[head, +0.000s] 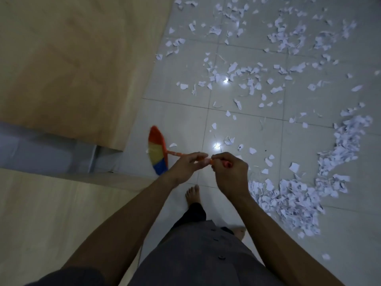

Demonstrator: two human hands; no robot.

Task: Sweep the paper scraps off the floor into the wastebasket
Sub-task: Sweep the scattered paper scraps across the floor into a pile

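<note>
Small broom (157, 150), orange handle, red-yellow-blue bristles, left of frame centre, head low beside pale wooden panel (72, 69). Left hand (186, 165) and right hand (228, 172) both curl round handle, close together. White paper scraps (296, 201) scattered on grey tiled floor (185, 120), upper right; thick pile lower right.

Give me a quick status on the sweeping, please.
Left hand and right hand both grip the broom. Paper scraps piled at right, more scattered ahead. Wastebasket not in view.
</note>
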